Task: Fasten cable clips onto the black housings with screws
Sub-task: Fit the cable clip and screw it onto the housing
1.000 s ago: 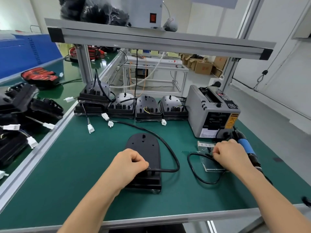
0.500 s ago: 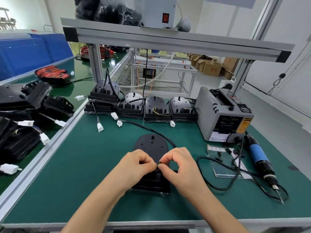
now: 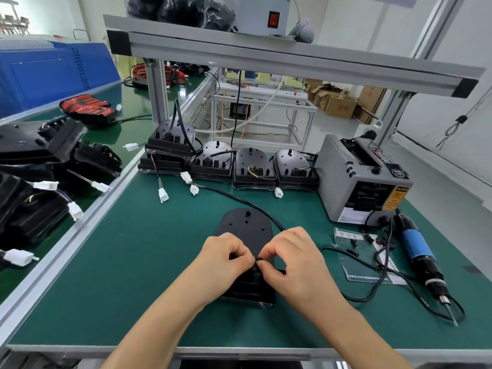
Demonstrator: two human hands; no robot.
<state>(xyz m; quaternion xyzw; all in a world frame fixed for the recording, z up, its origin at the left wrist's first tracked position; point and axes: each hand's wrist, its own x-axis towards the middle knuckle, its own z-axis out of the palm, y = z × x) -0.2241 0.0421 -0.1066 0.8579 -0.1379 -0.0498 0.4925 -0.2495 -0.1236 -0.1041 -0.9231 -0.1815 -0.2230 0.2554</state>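
A black housing (image 3: 246, 227) lies flat on the green mat in front of me, its black cable (image 3: 239, 199) running off to the back left. Both hands meet over its near half. My left hand (image 3: 225, 259) has its fingers curled, pinching the cable against the housing. My right hand (image 3: 295, 258) pinches a small black part, apparently a cable clip (image 3: 257, 259), at the same spot. A clear bag (image 3: 358, 251) with small black clips and screws lies to the right. The blue electric screwdriver (image 3: 420, 251) rests on the mat at the far right.
A row of black housings (image 3: 253, 166) with white connectors stands at the back of the mat. A grey tape dispenser (image 3: 356, 179) sits at the back right. More housings (image 3: 40, 166) pile up on the left bench. The screwdriver's cord (image 3: 372, 275) loops across the mat.
My right hand left the bag at the right and came over to the housing, meeting my left hand. Since half a second ago both hands have stayed nearly still.
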